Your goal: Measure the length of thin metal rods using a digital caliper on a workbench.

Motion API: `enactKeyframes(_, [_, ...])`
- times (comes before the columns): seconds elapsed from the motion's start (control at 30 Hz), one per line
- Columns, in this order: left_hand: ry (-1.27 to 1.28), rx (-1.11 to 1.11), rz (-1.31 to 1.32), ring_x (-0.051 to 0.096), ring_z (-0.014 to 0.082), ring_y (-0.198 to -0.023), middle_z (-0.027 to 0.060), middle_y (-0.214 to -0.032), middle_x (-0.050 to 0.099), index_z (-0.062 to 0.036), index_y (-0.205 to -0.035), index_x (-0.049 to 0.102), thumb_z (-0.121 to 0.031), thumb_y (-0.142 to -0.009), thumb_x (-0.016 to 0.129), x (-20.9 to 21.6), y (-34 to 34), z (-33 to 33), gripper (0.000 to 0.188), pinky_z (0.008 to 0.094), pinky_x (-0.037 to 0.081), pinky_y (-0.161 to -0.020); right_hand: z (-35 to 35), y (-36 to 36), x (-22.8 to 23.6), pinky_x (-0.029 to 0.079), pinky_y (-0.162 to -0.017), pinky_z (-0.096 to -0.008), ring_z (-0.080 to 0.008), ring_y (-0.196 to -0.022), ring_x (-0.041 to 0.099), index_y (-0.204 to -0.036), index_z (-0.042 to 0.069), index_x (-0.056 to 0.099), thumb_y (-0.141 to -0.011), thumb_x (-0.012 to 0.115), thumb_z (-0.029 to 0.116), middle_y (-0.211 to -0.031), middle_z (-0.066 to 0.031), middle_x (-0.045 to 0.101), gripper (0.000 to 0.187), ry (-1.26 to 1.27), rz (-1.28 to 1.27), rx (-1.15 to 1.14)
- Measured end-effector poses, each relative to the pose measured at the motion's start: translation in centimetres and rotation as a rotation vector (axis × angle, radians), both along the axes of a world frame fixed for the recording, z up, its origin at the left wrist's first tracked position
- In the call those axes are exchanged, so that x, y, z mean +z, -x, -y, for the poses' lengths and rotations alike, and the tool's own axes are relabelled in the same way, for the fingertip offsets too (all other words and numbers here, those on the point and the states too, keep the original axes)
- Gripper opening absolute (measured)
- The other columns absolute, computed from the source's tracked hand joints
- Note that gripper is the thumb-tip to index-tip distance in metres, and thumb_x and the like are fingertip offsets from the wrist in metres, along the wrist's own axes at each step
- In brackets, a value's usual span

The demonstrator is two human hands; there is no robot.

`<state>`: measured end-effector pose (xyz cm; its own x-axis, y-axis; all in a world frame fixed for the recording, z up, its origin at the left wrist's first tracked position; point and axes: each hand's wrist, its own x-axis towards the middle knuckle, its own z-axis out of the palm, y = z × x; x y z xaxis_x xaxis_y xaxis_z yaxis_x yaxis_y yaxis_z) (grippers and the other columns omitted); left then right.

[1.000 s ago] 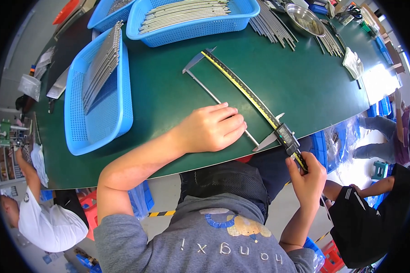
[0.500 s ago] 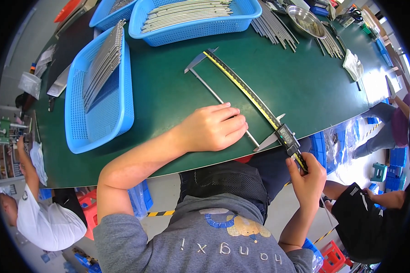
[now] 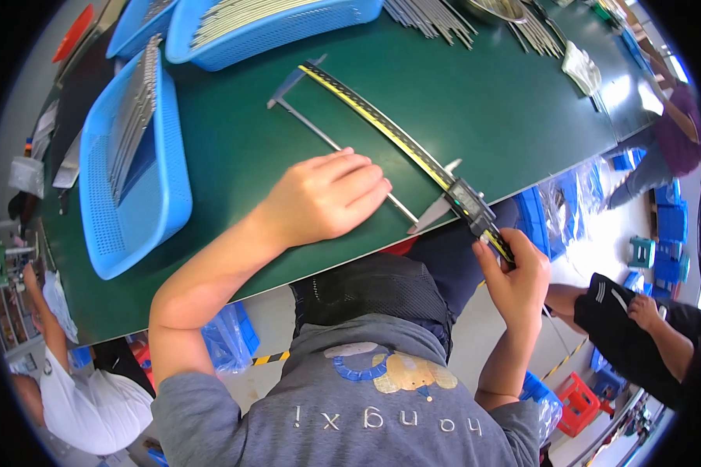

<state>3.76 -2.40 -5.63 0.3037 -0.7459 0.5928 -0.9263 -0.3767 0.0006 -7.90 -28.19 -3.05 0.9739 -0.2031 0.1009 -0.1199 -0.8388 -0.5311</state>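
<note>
A long digital caliper (image 3: 403, 143) lies slantwise over the green table, its jaws spread wide around a thin metal rod (image 3: 317, 131). One jaw meets the rod's far end; the sliding jaw is at the near end, by the table edge. My left hand (image 3: 331, 194) is closed over the middle of the rod, and its fingers hide that stretch. With thumb and fingers, my right hand (image 3: 518, 280) grips the beam's near end, just below the display slider (image 3: 469, 204), out past the table edge.
A blue basket (image 3: 181, 183) holding thin rods stands on the left. Another blue basket (image 3: 288, 37) of rods is behind. Loose rods (image 3: 436, 19), a steel bowl (image 3: 502, 9) and a white glove (image 3: 582, 70) lie farther right. Other people stand at both sides.
The whole view has shifted, so the table and baskets appear farther left and up. Both hands keep their holds, and the caliper still spans the rod.
</note>
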Motion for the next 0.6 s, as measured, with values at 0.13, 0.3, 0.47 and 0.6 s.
enactKeyframes(0.13, [-0.005, 0.015, 0.0, 0.066, 0.022, -0.084, 0.0071, -0.087, 0.065, -0.0057, -0.087, 0.068, -0.007, -0.067, 0.064, -0.02, -0.18, 0.09, 0.02, 0.0331, 0.057, -0.074, 0.1, 0.07, -0.05, 0.039, -0.047, -0.0269, -0.0147, -0.048, 0.048, -0.086, 0.002, 0.062, -0.074, 0.076, 0.021, -0.061, -0.0071, 0.055, 0.027, 0.001, 0.023, 0.035])
enactKeyframes(0.3, [-0.006, 0.01, -0.026, 0.066, 0.0225, -0.082, 0.008, -0.087, 0.065, -0.0045, -0.087, 0.068, -0.007, -0.067, 0.064, 0.18, -0.22, 0.27, 0.021, 0.0334, 0.057, -0.073, 0.23, 0.08, -0.08, 0.039, -0.046, -0.0289, -0.0185, -0.047, 0.051, -0.086, 0.004, 0.062, -0.074, 0.076, 0.023, -0.059, -0.007, 0.054, 0.027, 0.009, 0.041, 0.047])
enactKeyframes(0.47, [-0.015, 0.009, -0.037, 0.066, 0.0232, -0.082, 0.0084, -0.088, 0.064, -0.0037, -0.087, 0.068, -0.006, -0.066, 0.065, 0.12, 0.13, 0.04, 0.022, 0.0338, 0.057, -0.073, 0.08, 0.35, -0.27, 0.039, -0.045, -0.0294, -0.0197, -0.046, 0.052, -0.084, 0.004, 0.062, -0.074, 0.077, 0.027, -0.06, -0.0077, 0.056, 0.029, 0.035, 0.074, 0.049])
enactKeyframes(0.6, [-0.007, 0.005, -0.011, 0.064, 0.0191, -0.084, 0.003, -0.087, 0.063, -0.0066, -0.084, 0.066, -0.007, -0.066, 0.065, -0.27, 0.12, 0.13, 0.018, 0.0319, 0.057, -0.074, 0.09, 0.46, -0.42, 0.04, -0.045, -0.0303, -0.0209, -0.045, 0.053, -0.081, 0.005, 0.063, -0.073, 0.078, 0.031, -0.059, -0.0079, 0.057, 0.032, 0.084, 0.073, 0.021])
